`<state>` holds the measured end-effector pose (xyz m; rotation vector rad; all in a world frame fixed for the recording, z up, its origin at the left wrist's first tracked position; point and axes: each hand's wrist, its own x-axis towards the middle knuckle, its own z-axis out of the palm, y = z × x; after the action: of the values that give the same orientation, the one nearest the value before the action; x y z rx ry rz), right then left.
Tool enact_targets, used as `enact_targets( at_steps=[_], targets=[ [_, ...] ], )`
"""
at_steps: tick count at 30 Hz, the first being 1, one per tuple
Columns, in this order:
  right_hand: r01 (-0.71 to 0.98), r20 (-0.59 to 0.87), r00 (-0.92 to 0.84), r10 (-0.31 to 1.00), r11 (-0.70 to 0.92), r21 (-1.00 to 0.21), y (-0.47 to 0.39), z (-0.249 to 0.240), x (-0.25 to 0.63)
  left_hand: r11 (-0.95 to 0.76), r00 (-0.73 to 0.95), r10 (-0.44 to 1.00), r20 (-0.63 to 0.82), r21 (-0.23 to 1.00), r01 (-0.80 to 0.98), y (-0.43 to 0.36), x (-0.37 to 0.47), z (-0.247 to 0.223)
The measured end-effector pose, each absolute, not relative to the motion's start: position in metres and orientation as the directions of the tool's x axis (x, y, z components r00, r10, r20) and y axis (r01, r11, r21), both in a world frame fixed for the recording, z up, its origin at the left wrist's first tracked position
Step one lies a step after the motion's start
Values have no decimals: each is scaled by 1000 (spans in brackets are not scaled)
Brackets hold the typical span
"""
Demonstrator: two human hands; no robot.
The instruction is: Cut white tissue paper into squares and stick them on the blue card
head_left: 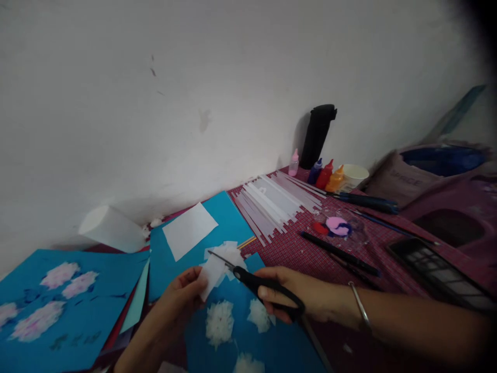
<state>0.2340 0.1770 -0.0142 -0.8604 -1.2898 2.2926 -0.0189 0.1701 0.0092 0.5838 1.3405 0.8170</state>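
My left hand [188,290] pinches a small white paper piece [212,277] between thumb and fingers. In my right hand [285,292] is a pair of black-handled scissors [252,281], its blades pointing left across the paper's upper edge. Whether the blades are parted is hard to make out. Behind them lies a pile of small white paper pieces [232,253] on blue sheets. Below my hands, a blue sheet [287,344] bears several white ruffled paper flowers [219,322]; one is partly covered by my right hand.
A finished-looking blue sheet with pinkish flowers [58,274] lies left. Behind are a white sheet [190,230], a white roll [112,228] and white strips [272,202]. Right are paint bottles [324,175], a black bottle [317,135], wet paint [337,227], pens [339,253] and a phone [438,272].
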Motion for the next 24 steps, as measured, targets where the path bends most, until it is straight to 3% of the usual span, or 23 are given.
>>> enact_targets(
  at_steps=[4,10,24],
  targets=[
    [-39,-300,-788,537,-530,-847,178,-10,238,543,13,836,-549,823,-169,170,-31,4],
    [-7,-276,-824,495,-495,-869,177,-5,246,379,-177,875,-451,865,-329,181,-28,8],
    [-12,-303,-788,536,-505,-863,178,-7,232,486,-26,864,-502,848,-213,178,-5,3]
  ],
)
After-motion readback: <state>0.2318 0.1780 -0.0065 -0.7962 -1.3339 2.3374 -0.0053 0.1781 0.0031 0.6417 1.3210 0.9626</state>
